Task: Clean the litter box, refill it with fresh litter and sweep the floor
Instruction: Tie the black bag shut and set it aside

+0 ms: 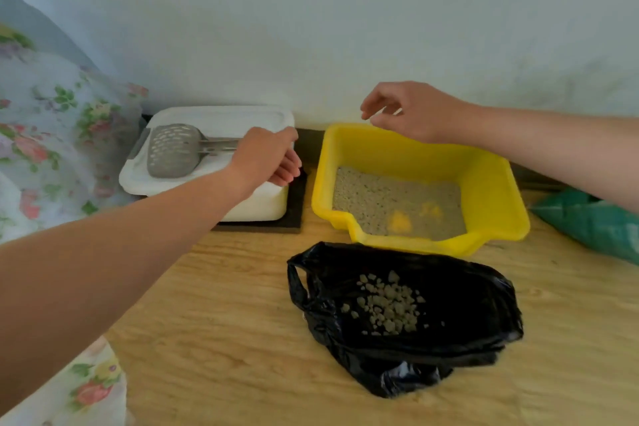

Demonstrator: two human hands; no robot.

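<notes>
A yellow litter box (491, 190) stands on the wooden floor against the wall, with a thin layer of grey litter (380, 197) and bare yellow patches in its bottom. In front of it lies an open black plastic bag (466, 304) holding several grey clumps (387, 304). A grey slotted litter scoop (173, 149) lies on the lid of a white container (221, 117). My left hand (266, 156) covers the scoop's handle end with its fingers curled round it. Above the box's back rim hovers my right hand (411, 111), fingers loosely curled and holding nothing.
The white container sits on a dark mat (294, 214). A green bag (587, 221) lies at the right edge beside the litter box. Floral fabric (52, 121) fills the left side. Light wooden floor (224, 322) stretches in front.
</notes>
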